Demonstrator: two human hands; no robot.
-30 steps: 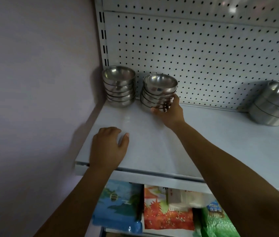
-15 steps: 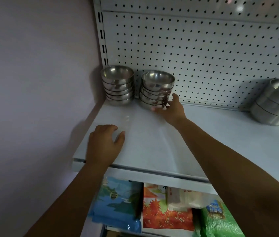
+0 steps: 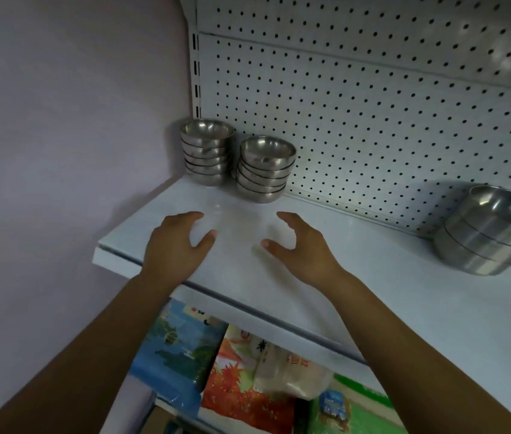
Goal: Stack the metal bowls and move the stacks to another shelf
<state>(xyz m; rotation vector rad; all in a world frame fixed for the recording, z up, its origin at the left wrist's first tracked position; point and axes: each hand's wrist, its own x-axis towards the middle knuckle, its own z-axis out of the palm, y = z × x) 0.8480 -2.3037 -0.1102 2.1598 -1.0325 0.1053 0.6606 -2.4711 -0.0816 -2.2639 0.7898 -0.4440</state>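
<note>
In the head view, the right stack [image 3: 265, 169] of metal bowls looks a little tilted, so I think a grasp from one side could make its upper bowls slide, or knock the left stack [image 3: 206, 151] just beside it. Both stacks stand at the far left corner of the shelf [image 3: 373, 277], beyond the hands and apart from them. The left hand [image 3: 176, 242] and the right hand [image 3: 301, 242] are loosely curled and hold nothing.

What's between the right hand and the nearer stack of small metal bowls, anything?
Nothing visible. Only bare shelf lies between the right hand and the nearer bowl stack. The other stack stands close on its left; the left hand is off to that side, holding nothing.
</note>
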